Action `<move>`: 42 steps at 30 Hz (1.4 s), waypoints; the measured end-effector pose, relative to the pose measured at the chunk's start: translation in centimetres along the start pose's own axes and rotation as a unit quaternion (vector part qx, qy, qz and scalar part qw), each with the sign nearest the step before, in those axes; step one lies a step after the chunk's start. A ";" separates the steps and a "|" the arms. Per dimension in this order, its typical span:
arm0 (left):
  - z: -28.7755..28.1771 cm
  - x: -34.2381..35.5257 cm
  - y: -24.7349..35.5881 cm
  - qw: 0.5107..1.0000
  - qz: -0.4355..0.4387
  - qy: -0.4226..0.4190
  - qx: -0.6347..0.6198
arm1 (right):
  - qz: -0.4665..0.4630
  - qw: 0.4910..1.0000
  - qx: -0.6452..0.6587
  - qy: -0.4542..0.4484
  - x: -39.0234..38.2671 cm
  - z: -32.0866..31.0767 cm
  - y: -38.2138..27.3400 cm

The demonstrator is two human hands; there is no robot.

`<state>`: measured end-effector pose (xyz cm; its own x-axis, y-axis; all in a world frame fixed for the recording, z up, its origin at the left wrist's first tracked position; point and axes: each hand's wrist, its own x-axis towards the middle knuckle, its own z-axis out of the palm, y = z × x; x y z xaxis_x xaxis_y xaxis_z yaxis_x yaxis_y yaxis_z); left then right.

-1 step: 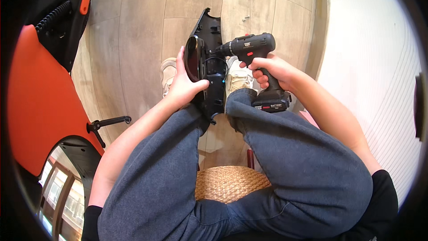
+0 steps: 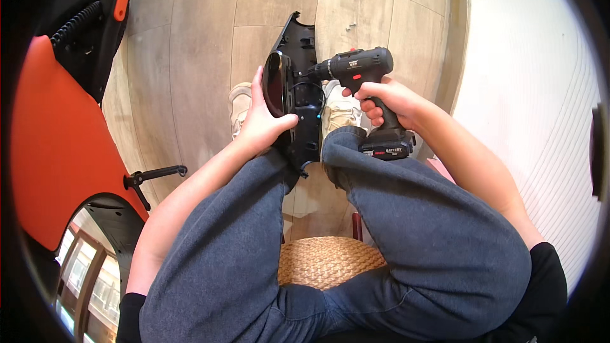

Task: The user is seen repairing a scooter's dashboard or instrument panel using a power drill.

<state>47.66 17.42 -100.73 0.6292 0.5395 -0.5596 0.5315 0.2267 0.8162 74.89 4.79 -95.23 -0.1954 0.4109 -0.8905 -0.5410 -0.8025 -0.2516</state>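
A black plastic cover point(image 2: 307, 117), long and molded, stands between my knees with its ribbed inner side turned to the right. On its left side is a glossy, dark, oval-faced part point(image 2: 274, 82) with a thin cable beside it. My left hand point(image 2: 264, 119) grips this part, thumb on the near edge and fingers along its far left side. In my right hand point(image 2: 387, 103) is a black cordless drill point(image 2: 356, 67), held by its handle with the index finger at the trigger. Its chuck points left, and the tip reaches the cover's inner side beside the glossy part; the exact contact is too small to tell.
An orange and black vehicle body point(image 2: 70, 146) with a black lever point(image 2: 159, 173) stands at the left. A small screw point(image 2: 350, 26) lies on the wood floor beyond the drill. To the right is a white ridged surface point(image 2: 527, 89). A woven stool seat point(image 2: 327, 260) shows beneath me.
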 end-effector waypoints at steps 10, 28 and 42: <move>0.1 -0.1 0.5 0.999 -0.002 0.010 0.039 | 0.010 0.999 0.025 -0.017 0.5 -0.8 0.1; -0.3 -0.2 0.5 0.998 -0.019 0.000 0.056 | 0.017 0.999 0.029 -0.015 0.6 -0.7 0.0; -0.1 -0.1 0.8 0.999 -0.024 0.006 0.030 | 0.064 0.986 0.151 -0.005 1.0 0.2 -0.7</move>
<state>47.95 17.64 -100.05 0.5957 0.5396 -0.5949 0.5937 0.2030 0.7786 74.92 5.89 -95.88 -0.2856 0.3200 -0.9033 -0.7300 -0.6834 -0.0112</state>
